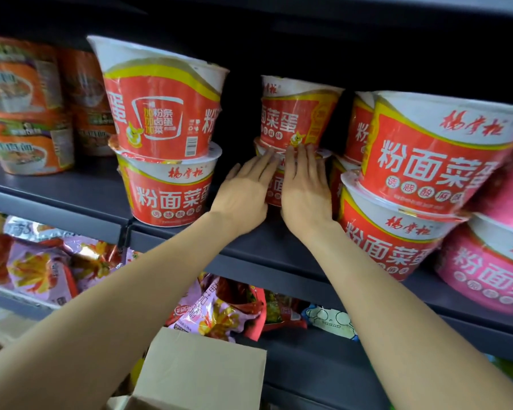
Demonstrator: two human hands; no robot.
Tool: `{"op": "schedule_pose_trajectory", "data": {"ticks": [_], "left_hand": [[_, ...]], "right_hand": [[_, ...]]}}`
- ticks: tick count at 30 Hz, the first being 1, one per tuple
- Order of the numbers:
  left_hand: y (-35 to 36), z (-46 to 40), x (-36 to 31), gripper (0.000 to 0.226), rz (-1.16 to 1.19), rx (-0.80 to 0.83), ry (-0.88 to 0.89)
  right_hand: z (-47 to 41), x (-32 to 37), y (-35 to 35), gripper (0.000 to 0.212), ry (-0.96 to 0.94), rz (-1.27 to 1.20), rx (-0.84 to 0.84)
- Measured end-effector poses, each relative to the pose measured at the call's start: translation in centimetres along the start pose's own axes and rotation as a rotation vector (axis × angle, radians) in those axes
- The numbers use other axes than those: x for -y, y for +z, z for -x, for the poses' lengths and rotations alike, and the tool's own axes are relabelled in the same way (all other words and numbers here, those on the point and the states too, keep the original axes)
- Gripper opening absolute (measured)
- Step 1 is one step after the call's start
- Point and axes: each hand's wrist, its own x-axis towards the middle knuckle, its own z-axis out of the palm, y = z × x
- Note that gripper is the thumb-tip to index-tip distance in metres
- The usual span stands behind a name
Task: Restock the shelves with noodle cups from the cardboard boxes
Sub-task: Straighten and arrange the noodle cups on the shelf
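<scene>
Both hands, left hand (243,193) and right hand (304,187), fingers straight, press the lower noodle cup (274,189); shelf (172,229) beneath.

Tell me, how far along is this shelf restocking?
Done: red noodle cup stacks and stand on the shelf. In hand: both hands, left and right, press flat on a middle stack. Left: the cardboard box; contents hidden.

2 bare forearms, no sleeves in view. The left hand (243,193) and right hand (304,187) carry no gloves, rings, watch or bracelet; fingers (302,156) slender.
</scene>
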Motion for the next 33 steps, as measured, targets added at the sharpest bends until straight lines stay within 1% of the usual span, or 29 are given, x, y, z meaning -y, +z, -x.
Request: {"op": "schedule_pose_trajectory", "data": {"ticks": [2,5,7,9,10,11,12,14,16,18,20,22,23,24,25,27,28,29,30,31,33], "left_hand": [[-0.2,-0.5,0.4,0.081,-0.038,0.029,-0.001],[-0.6,-1.0,0.4,0.075,0.01,-0.031,0.011],[-1.3,-1.2,0.5,0.07,0.1,-0.14,-0.003],[-1.9,-1.9,0.5,0.071,0.101,-0.226,-0.027],[-2.1,-2.6,0.4,0.073,0.056,-0.229,-0.058],[-2.3,-3.6,0.3,0.075,0.009,-0.202,-0.108],[-2.4,-4.7,0.3,0.077,-0.011,-0.161,-0.161],[-2.5,-6.7,0.1,0.082,0.05,-0.107,-0.219],[-2.3,-7.9,0.0,0.087,0.104,-0.09,-0.2],[-2.0,-8.0,-0.3,0.081,0.034,-0.102,-0.162],[-1.8,-7.0,-0.8,0.07,-0.126,-0.172,-0.085],[-1.5,-5.7,-0.9,0.067,-0.161,-0.29,0.018],[-1.5,-5.3,-0.8,0.067,-0.13,-0.339,0.041],[-1.6,-5.1,-0.7,0.068,-0.055,-0.373,0.01],[-1.8,-5.2,-0.7,0.069,0.056,-0.383,-0.08],[-2.0,-6.4,-0.5,0.076,0.286,-0.318,-0.271],[-2.1,-7.2,-0.4,0.079,0.363,-0.255,-0.3],[-2.2,-7.7,-0.5,0.08,0.428,-0.193,-0.291],[-2.3,-8.0,-0.6,0.075,0.483,-0.153,-0.267],[-2.6,-8.1,-0.9,0.068,0.513,-0.135,-0.245],[-2.8,-7.6,-1.4,0.057,0.531,-0.155,-0.224]], "right_hand": [[-0.1,0.0,-0.4,0.054,0.007,0.037,0.051],[-0.5,-0.3,-1.1,0.072,0.02,-0.013,0.161],[-0.9,-0.4,-2.1,0.078,0.044,-0.062,0.113],[-1.6,-0.2,-2.9,0.08,0.044,-0.094,0.008],[-2.0,-0.2,-3.1,0.081,0.03,-0.098,-0.025],[-2.4,-0.2,-3.4,0.082,0.021,-0.088,-0.021],[-2.8,-0.2,-3.5,0.082,0.027,-0.071,0.023],[-3.5,-0.5,-3.1,0.08,0.074,-0.05,0.117],[-3.7,-0.7,-2.7,0.081,0.12,-0.045,0.177],[-3.8,-1.0,-2.1,0.076,0.162,-0.065,0.191],[-4.0,-1.3,-1.6,0.063,0.24,-0.143,0.123],[-4.1,-1.3,-1.4,0.059,0.299,-0.219,0.011],[-4.1,-1.1,-1.5,0.06,0.313,-0.236,-0.017],[-4.0,-1.0,-1.5,0.065,0.321,-0.247,-0.018],[-4.0,-0.9,-1.7,0.071,0.332,-0.266,-0.001],[-3.9,-0.7,-2.2,0.082,0.343,-0.319,0.052],[-4.0,-0.8,-2.2,0.085,0.336,-0.337,0.08],[-4.0,-0.7,-2.3,0.088,0.328,-0.347,0.103],[-4.1,-0.7,-2.4,0.091,0.321,-0.351,0.122],[-4.2,-0.8,-2.4,0.093,0.318,-0.353,0.136],[-4.3,-0.9,-2.5,0.097,0.332,-0.38,0.15]]}}
